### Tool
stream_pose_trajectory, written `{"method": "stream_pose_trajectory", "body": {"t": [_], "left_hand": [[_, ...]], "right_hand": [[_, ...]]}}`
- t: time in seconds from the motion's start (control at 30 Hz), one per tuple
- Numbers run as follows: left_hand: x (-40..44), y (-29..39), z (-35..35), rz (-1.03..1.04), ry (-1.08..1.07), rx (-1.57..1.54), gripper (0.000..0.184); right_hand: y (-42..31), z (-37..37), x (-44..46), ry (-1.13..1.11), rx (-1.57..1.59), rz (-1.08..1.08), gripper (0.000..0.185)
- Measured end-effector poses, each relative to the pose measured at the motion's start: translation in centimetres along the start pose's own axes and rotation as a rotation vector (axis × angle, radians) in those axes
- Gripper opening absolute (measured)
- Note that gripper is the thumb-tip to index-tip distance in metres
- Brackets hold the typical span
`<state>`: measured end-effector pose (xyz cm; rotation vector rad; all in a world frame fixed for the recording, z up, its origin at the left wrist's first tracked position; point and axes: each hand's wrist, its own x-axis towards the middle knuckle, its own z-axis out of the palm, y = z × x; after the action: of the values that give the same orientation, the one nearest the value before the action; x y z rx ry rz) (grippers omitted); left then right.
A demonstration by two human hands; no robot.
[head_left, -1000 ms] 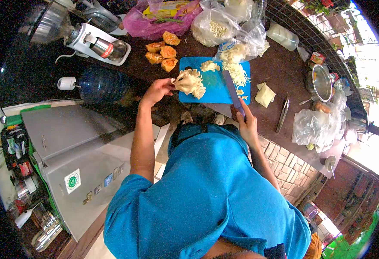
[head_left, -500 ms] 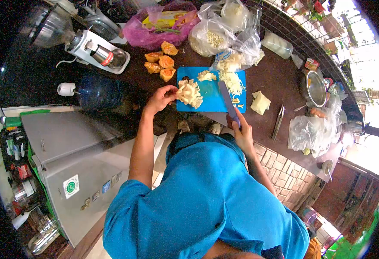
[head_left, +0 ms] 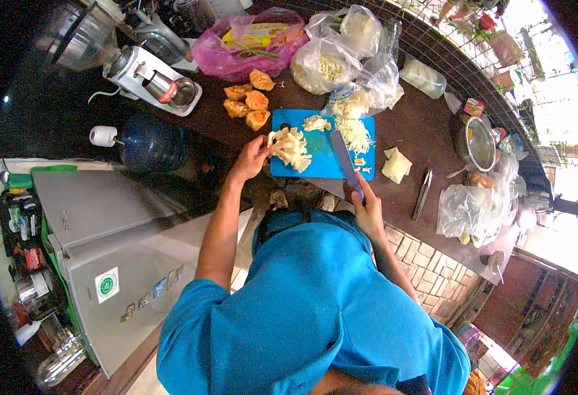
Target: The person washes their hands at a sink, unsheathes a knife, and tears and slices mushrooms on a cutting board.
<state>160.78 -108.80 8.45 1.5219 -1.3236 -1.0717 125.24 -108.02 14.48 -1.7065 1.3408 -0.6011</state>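
Note:
My left hand (head_left: pixel 252 160) grips a pale oyster mushroom cluster (head_left: pixel 291 150) by its base, its frilly caps spread over the left part of the blue cutting board (head_left: pixel 316 167). In my right hand (head_left: pixel 368 212) is a knife (head_left: pixel 347 161) with a purple handle, its blade slanting up over the board, apart from the cluster. A smaller mushroom piece (head_left: pixel 316 123) lies near the board's back edge. Thin white shreds (head_left: pixel 353 135) are heaped on the right, with small cut bits (head_left: pixel 361 162) in front of them.
Behind the board sit several orange-filled wrapped pieces (head_left: pixel 256 100), a pink plastic bag (head_left: pixel 249 52) and clear bags (head_left: pixel 328 64). To the right are a folded pale sheet (head_left: pixel 396 164), metal tongs (head_left: pixel 422 194) and a metal bowl (head_left: pixel 479 143). A grey fridge (head_left: pixel 114 197) stands at left.
My left hand has turned the mushroom cluster, so its caps now fan toward the lower right. The right hand keeps the knife in nearly the same place. The whole view has shifted slightly.

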Motion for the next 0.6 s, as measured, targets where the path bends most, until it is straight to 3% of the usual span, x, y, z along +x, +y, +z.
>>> {"method": "stream_pose_trajectory", "body": {"t": [0.17, 0.27, 0.33, 0.4, 0.43, 0.47, 0.6], "left_hand": [[-0.3, 0.1, 1.0, 0.1, 0.122, 0.0, 0.024], [-0.5, 0.8, 1.2, 0.056, 0.173, 0.185, 0.022], [-0.7, 0.5, 1.8, 0.279, 0.337, 0.354, 0.02], [-0.7, 0.4, 1.9, 0.275, 0.375, 0.382, 0.018], [-0.6, 0.6, 1.8, 0.289, 0.414, 0.41, 0.017], [-0.7, 0.7, 1.7, 0.277, 0.413, 0.412, 0.017], [-0.3, 1.3, 0.9, 0.219, 0.417, 0.303, 0.014]], "right_hand": [[-0.3, 0.2, 0.0, 0.002, 0.014, -0.01, 0.052], [-0.5, 0.2, 0.2, 0.013, 0.024, -0.049, 0.052], [-0.6, 0.3, 0.1, 0.014, 0.039, -0.079, 0.052], [-0.8, 0.2, 0.2, 0.03, 0.009, -0.118, 0.051], [-1.2, -0.1, 0.3, -0.05, 0.009, 0.075, 0.051], [-1.1, 0.0, 0.3, -0.06, 0.011, 0.08, 0.051], [-1.2, 0.1, 0.3, 0.042, -0.026, -0.091, 0.054]]}}
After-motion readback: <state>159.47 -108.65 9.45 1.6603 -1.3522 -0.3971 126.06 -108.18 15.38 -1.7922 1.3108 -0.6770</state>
